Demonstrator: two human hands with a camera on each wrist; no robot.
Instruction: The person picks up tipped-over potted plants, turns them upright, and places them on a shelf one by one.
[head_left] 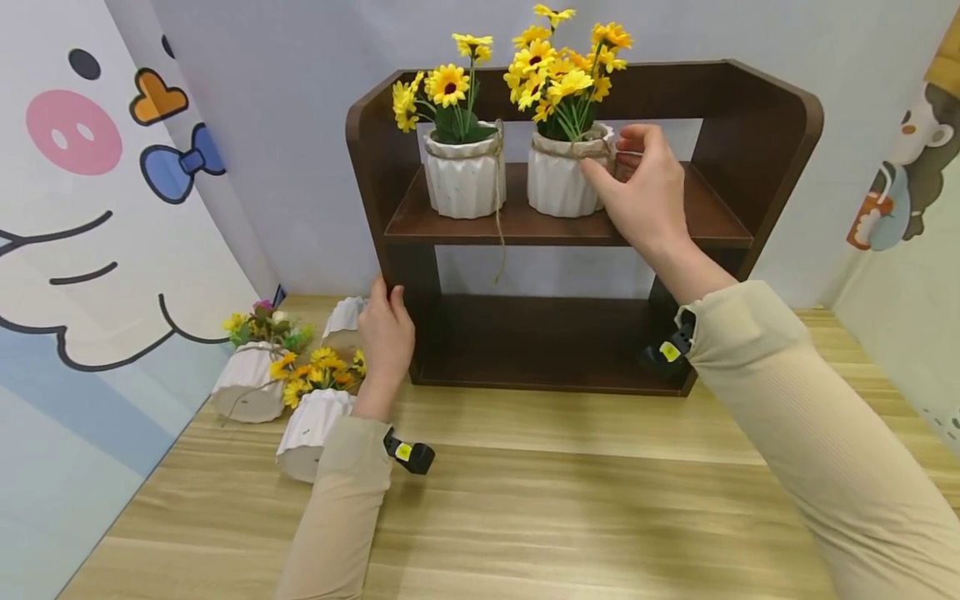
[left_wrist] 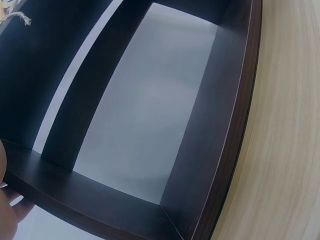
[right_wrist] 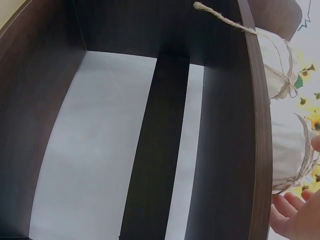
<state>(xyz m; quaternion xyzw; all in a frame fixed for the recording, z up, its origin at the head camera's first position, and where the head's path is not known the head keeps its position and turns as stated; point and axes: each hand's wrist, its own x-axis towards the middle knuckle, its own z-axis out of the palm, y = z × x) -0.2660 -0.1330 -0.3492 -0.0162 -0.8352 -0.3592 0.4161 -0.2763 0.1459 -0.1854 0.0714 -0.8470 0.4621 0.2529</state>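
Now, left hand (head_left: 387, 337) grips one shelf (head_left: 540, 342); right hand (head_left: 647, 190), apparently, one of five pots (head_left: 558, 185).

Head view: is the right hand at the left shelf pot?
No, the right hand is at the other pot on the upper shelf.

1. Wears a long beige left sleeve (head_left: 337, 517) and matching, finely ribbed right sleeve (head_left: 840, 433), with plain cuffs (head_left: 750, 321).
2. Has a black strap (head_left: 388, 440) around each wrist.
3. Bears small, blocky black cameras (head_left: 422, 458) with yellow patches (head_left: 670, 351).
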